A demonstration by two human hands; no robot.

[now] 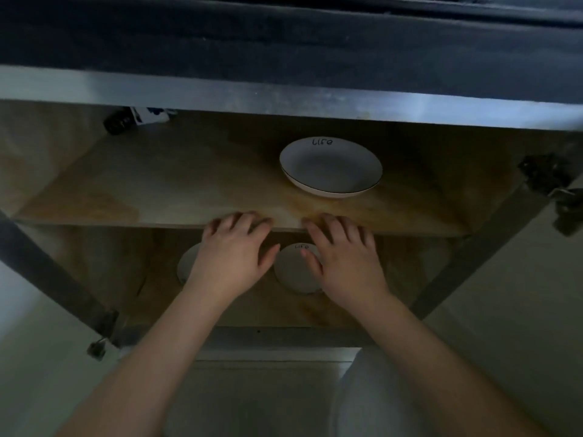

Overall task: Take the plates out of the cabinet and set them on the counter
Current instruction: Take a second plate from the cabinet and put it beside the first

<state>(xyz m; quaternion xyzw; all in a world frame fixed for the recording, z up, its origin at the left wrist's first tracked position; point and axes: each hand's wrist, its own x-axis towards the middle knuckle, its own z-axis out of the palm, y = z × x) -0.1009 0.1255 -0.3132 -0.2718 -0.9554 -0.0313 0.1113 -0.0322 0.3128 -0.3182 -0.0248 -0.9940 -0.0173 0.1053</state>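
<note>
A white plate with a dark rim and the word "Life" lies on the upper wooden shelf of the open cabinet. Two more white plates rest on the lower shelf: one shows between my hands, the other is mostly hidden behind my left wrist. My left hand and my right hand hover side by side at the front edge of the upper shelf, fingers spread, holding nothing. Both are short of the upper plate.
A dark bottle-like object and a white package lie at the back left of the upper shelf. The dark counter edge runs above the cabinet. Open doors with hinges flank both sides.
</note>
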